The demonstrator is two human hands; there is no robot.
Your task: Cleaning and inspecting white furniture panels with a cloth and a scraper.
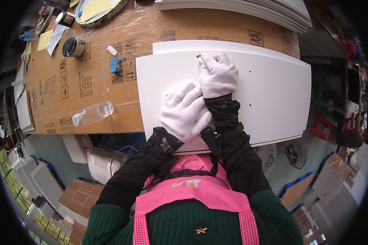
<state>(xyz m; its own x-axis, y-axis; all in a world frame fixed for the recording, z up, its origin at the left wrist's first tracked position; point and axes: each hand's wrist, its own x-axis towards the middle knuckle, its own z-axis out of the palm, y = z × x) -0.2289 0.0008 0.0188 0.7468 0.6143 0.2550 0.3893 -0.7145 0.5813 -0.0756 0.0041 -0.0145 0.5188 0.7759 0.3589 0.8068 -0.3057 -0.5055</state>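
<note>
A white panel [274, 94] lies in front of me, with small dark holes in its face. A second white board [171, 47] shows from under its far edge. Both hands wear white knit gloves. My left hand [183, 111] rests flat on the panel, fingers stretched out and close to the right wrist. Farther up the panel, my right hand [219, 73] is closed, with its fingertips bent down near the far edge. A tiny thin edge shows by those fingertips, but what they grip is too small to make out.
Brown printed cardboard [86, 69] covers the table. On it are a clear plastic bottle [95, 113] lying down, a dark-topped tub [73, 47], a blue block [115, 65] and a round tray [100, 12]. Stacked white boards [241, 9] lie at the back; a fan [295, 152] stands below right.
</note>
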